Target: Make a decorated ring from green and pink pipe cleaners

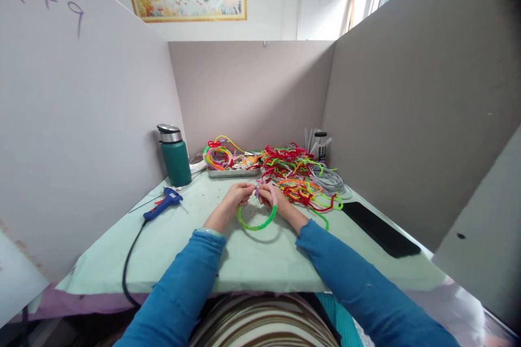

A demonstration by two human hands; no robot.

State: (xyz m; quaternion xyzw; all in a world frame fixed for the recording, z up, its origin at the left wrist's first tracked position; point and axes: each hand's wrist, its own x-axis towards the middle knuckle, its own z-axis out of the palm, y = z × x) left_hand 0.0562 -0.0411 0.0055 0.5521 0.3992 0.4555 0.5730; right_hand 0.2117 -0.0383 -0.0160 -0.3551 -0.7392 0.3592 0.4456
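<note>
My left hand (237, 197) and my right hand (272, 197) meet over the middle of the pale green table (195, 249), fingers pinched together. Between them they hold a hoop (258, 220) wrapped in fuzzy green pipe cleaner, with a pink stretch near my right hand. The hoop hangs down towards me, just above the table. Both sleeves are blue.
A heap of coloured pipe cleaners (299, 179) lies just behind my right hand. A metal tray (233, 172) with finished hoops stands at the back, beside a green flask (175, 156). A blue glue gun (163, 204) with a black cord lies at left, a black phone (380, 228) at right. Partition walls surround the table.
</note>
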